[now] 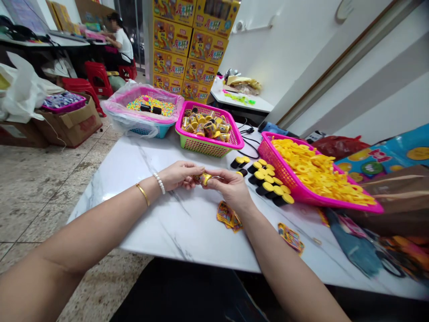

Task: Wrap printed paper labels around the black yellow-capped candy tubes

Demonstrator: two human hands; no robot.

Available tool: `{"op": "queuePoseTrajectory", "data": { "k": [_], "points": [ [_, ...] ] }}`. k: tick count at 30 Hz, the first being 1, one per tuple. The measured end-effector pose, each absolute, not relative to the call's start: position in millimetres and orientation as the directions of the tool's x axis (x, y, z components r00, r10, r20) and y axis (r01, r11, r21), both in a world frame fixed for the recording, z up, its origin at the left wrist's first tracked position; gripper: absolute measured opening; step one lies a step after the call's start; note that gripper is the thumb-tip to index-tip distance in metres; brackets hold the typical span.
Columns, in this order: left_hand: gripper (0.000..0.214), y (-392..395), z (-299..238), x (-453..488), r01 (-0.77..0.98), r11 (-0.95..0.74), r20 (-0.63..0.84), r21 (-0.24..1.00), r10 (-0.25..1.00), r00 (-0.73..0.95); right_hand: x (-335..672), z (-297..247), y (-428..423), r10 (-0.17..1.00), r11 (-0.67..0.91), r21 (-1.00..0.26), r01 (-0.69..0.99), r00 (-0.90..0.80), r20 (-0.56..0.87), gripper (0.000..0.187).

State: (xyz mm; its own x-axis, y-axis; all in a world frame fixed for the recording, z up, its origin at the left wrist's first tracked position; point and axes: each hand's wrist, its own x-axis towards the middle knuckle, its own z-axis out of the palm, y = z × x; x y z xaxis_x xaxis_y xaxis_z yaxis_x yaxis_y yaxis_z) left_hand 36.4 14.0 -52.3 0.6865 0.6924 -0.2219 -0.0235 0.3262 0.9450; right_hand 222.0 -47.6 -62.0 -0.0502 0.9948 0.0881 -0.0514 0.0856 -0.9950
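Observation:
Above the middle of the white marbled table (157,232), both of my hands meet at a small cup with a yellow end and a printed wrap (204,179). My left hand (179,175) is closed around its wrapped body. The fingers of my right hand (229,185) pinch at its yellow end, partly hiding it. Under my right wrist lies a small pile of printed labels (229,216). To the right of that hand stand several black cups with yellow lids (267,188) in a loose group. More printed labels (291,237) lie beyond my right forearm.
A pink basket of yellow plastic parts (263,150) stands at the right. Behind my hands is a pink-and-green basket of wrapped cups (204,146), with a plastic-lined basket of colourful beads (112,105) beside it. Yellow boxes (170,40) are stacked behind. A person (121,42) sits far left.

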Motion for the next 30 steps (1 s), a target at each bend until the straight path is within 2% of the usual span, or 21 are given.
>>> {"op": "queuePoseTrajectory", "data": {
  "k": [5,7,10,12,15,19,24,26,28,30],
  "points": [
    [0.041,13.1,-51.5,38.3,-0.060,0.421,-0.248,0.905,0.638,0.729,216.6,-68.4,-48.6,0.990,0.143,-0.983,-0.114,0.033,0.140,0.026],
    [0.042,12.2,-52.1,40.3,-0.041,0.449,-0.293,0.893,0.647,0.704,214.4,-67.7,-50.4,0.987,0.160,-0.984,-0.080,0.038,0.157,0.027],
    [0.043,10.2,-51.5,42.5,-0.029,0.507,-0.360,0.861,0.649,0.671,211.5,-62.7,-53.7,0.966,0.257,-0.967,-0.004,0.025,0.256,0.025],
    [0.042,8.7,-50.1,43.1,-0.054,0.552,-0.376,0.832,0.634,0.675,210.3,-59.4,-54.9,0.954,0.298,-0.955,-0.007,0.046,0.297,0.022],
    [0.037,6.8,-49.3,43.7,-0.108,0.558,-0.339,0.823,0.635,0.694,209.6,-57.4,-54.9,0.964,0.257,-0.966,-0.021,0.080,0.255,0.022],
    [0.038,4.3,-53.6,45.7,-0.079,0.528,-0.348,0.845,0.657,0.668,209.2,-61.5,-57.4,0.987,0.161,-0.984,0.081,0.004,0.162,0.034],
    [0.048,3.0,-59.1,49.0,-0.072,0.525,-0.366,0.848,0.678,0.638,213.0,-55.4,-48.4,0.996,0.075,-0.972,0.221,0.021,0.082,0.027],
    [0.044,3.5,-60.1,49.1,-0.093,0.539,-0.371,0.837,0.685,0.627,217.4,-37.2,-31.3,0.993,0.076,-0.969,0.235,0.068,0.094,0.031],
    [0.039,4.1,-60.6,48.6,-0.103,0.550,-0.382,0.829,0.691,0.614,225.6,-12.0,-8.8,0.975,0.135,-0.973,0.190,0.149,0.164,0.037],
    [0.035,4.6,-60.5,48.2,-0.102,0.546,-0.385,0.832,0.699,0.603,238.7,10.6,11.4,0.960,0.169,-0.971,0.170,0.196,0.201,0.051]
  ]
}}
